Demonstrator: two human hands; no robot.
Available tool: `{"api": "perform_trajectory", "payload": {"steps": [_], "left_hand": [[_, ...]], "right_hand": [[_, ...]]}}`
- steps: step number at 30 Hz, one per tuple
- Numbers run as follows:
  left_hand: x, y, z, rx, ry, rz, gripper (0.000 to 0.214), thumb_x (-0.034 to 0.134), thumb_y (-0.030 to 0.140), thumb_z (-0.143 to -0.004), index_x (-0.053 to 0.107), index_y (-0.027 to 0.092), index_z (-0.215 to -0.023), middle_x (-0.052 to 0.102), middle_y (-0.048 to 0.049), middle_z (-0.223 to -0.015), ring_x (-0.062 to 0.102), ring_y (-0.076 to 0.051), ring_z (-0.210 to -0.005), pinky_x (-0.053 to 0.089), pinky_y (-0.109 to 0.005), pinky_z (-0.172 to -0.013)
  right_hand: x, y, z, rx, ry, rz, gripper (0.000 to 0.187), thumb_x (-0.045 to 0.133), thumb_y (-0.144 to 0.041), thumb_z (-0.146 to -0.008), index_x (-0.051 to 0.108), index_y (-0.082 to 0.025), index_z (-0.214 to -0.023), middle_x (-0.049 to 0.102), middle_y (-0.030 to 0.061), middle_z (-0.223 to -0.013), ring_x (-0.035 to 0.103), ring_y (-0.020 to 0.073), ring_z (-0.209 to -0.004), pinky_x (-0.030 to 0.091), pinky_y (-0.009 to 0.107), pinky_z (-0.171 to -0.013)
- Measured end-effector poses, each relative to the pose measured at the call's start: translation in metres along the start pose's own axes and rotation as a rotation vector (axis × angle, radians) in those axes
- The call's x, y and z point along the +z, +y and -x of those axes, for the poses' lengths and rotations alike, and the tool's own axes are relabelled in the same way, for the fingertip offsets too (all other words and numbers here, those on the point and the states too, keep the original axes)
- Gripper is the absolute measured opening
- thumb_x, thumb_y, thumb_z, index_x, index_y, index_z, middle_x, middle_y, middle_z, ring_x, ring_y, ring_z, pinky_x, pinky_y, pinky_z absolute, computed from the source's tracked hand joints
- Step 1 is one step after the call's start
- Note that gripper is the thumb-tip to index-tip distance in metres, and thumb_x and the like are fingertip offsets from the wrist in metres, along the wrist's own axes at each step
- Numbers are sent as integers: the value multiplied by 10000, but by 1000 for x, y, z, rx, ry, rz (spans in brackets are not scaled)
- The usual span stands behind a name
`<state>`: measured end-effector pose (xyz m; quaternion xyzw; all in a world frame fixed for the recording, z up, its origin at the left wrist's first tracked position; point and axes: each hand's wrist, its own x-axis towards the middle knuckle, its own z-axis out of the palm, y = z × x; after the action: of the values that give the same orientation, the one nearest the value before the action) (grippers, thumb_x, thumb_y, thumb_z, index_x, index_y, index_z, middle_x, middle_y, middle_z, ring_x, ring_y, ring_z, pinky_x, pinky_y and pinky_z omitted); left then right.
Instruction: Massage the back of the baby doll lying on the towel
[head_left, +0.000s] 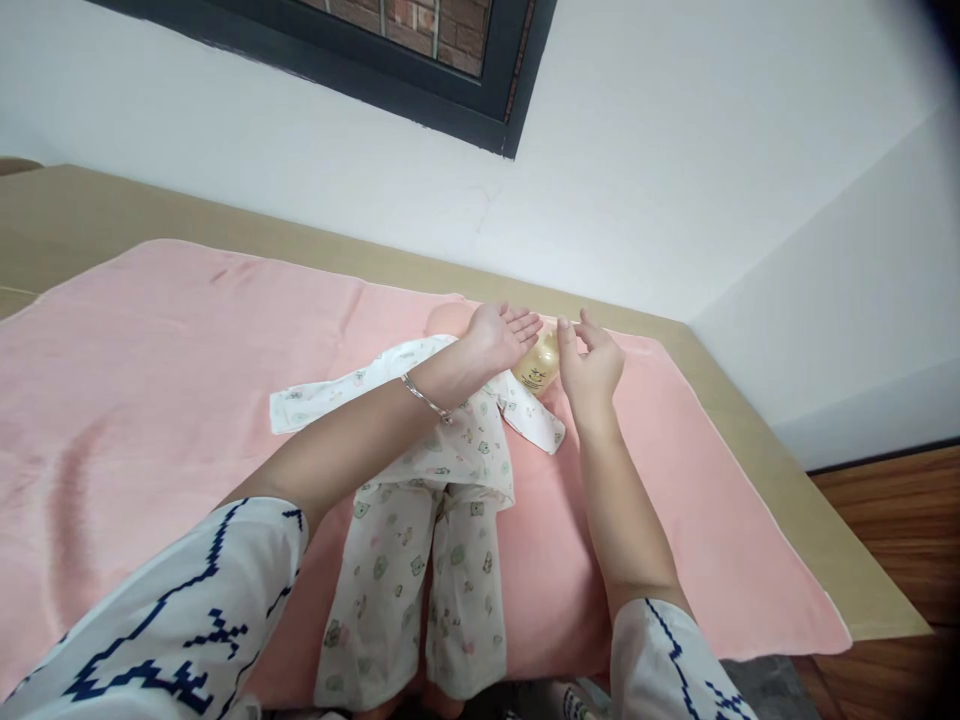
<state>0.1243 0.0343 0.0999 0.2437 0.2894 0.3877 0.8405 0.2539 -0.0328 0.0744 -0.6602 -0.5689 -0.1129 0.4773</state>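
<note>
A baby doll in white printed pyjamas (442,470) lies on its back on a pink blanket (165,350). Its head is mostly hidden behind my left hand (499,335), which hovers palm up with fingers stretched flat, a thin bracelet on the wrist. My right hand (589,365) is raised just to the right, fingers loosely curled and apart, holding nothing. Between the two hands stands a small yellowish bottle (538,365) with a printed label, close to the right hand's fingers but not gripped.
The blanket covers a tan table (757,420) pushed against a white wall. A dark window frame (420,70) sits above. Wooden floor (892,520) shows at the right. My white sleeves with blue pattern fill the bottom corners.
</note>
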Motion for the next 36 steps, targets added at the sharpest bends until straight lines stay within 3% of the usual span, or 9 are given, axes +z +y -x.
{"api": "perform_trajectory", "payload": {"steps": [2, 5, 8, 11, 16, 21, 26, 31, 36], "left_hand": [[-1, 1, -2, 12, -15, -9, 637, 227, 345, -1018, 276, 59, -1585, 406, -173, -1611, 492, -188, -1436, 486, -276, -1120], [0, 1, -5, 9, -55, -64, 660, 175, 375, -1016, 285, 57, -1583, 422, -184, -1599, 496, -203, -1433, 510, -319, -1107], [1, 0, -7, 10, -91, -119, 672, 112, 377, -1014, 282, 68, -1586, 431, -181, -1594, 509, -205, -1424, 522, -338, -1096], [-1, 0, -5, 8, -110, -108, 681, 100, 374, -1012, 282, 45, -1580, 451, -201, -1575, 519, -203, -1415, 522, -329, -1092], [-24, 1, 6, 26, -92, -79, 716, 105, 437, -1013, 282, 34, -1576, 388, -194, -1616, 462, -199, -1458, 462, -308, -1143], [-63, 1, 43, 29, -136, -210, 725, 82, 435, -991, 276, 77, -1591, 407, -176, -1609, 476, -202, -1448, 477, -357, -1136], [-89, 16, 81, 97, -172, -459, 750, 13, 446, -980, 306, 123, -1590, 469, -143, -1571, 457, -244, -1464, 445, -447, -1164], [-92, 33, 104, 151, -271, -724, 772, 23, 552, -992, 427, 176, -1531, 533, -127, -1507, 464, -293, -1455, 455, -498, -1134], [-82, 44, 143, 213, -338, -754, 722, -35, 433, -1020, 435, 212, -1522, 520, -81, -1528, 472, -263, -1452, 461, -491, -1134]], "right_hand": [[7, 3, 1, -8, -78, 75, 486, 455, -489, -967, 734, -135, -1147, 653, 217, -1377, 583, 330, -1350, 396, 576, -1152], [23, 12, 4, -131, -163, 174, 548, 401, -389, -977, 611, -51, -1353, 548, 239, -1488, 453, 326, -1462, 297, 578, -1217], [35, 17, 8, -167, -136, 225, 538, 349, -317, -981, 596, -22, -1357, 561, 252, -1471, 448, 318, -1463, 265, 578, -1229], [39, 14, 9, -140, -78, 264, 513, 328, -294, -977, 632, -35, -1298, 647, 241, -1370, 498, 334, -1407, 307, 562, -1192], [39, -8, 7, -28, -91, 367, 464, 334, -300, -974, 641, -84, -1247, 674, 239, -1289, 574, 354, -1255, 399, 538, -1039], [43, -30, 4, 106, -90, 473, 407, 363, -328, -982, 663, -114, -1154, 714, 218, -1169, 601, 378, -1158, 413, 548, -968], [48, -32, 3, 190, -122, 500, 418, 370, -367, -995, 593, -110, -1238, 664, 233, -1265, 582, 379, -1201, 405, 601, -997], [50, -18, 2, 196, -186, 461, 449, 362, -405, -1011, 520, -140, -1336, 511, 243, -1486, 496, 388, -1344, 403, 655, -1030], [31, -26, 1, 164, -263, 305, 544, 359, -459, -1025, 443, -136, -1454, 369, 213, -1604, 291, 368, -1527, 356, 637, -1143]]}}
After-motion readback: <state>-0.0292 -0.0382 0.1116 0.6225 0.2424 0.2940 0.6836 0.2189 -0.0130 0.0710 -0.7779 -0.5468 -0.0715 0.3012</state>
